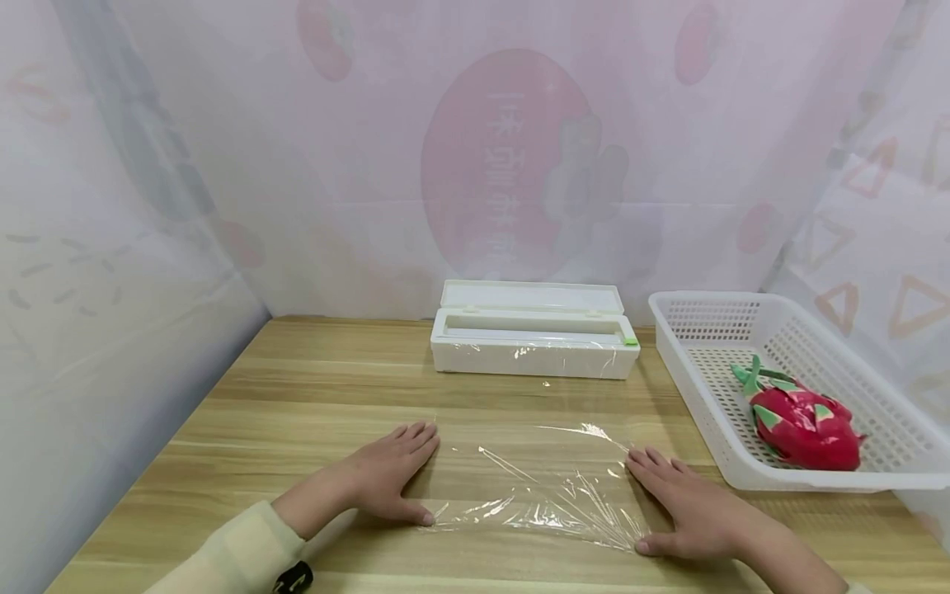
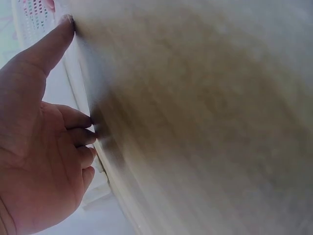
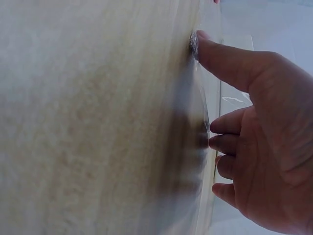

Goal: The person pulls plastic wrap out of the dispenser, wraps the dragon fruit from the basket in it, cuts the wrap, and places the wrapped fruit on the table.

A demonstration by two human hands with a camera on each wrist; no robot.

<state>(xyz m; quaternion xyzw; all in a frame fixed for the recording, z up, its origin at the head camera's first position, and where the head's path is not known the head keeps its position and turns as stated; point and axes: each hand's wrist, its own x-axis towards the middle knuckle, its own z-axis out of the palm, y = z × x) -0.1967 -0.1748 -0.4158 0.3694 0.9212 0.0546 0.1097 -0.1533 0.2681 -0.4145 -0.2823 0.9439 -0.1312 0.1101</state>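
A sheet of clear plastic wrap [image 1: 534,487] lies over the wooden table, creased and shiny along its near edge. It reaches back toward a white cling film box [image 1: 534,360], whose lid stands open. My left hand [image 1: 386,476] rests at the sheet's left edge, thumb apart from the straight fingers, fingertips touching down. At the right edge my right hand [image 1: 693,510] presses similarly, and creases fan out from its thumb. In the right wrist view, a crumpled bit of wrap [image 3: 194,45] sits under the thumb tip. Neither hand curls round anything.
On the right stands a white perforated basket [image 1: 698,412] holding a red and green dragon fruit [image 1: 805,425], perhaps a toy. A green slider [image 1: 630,341] sits at the box's right end. Printed fabric walls [image 1: 356,206] enclose the wooden table [image 1: 297,379] at back and sides.
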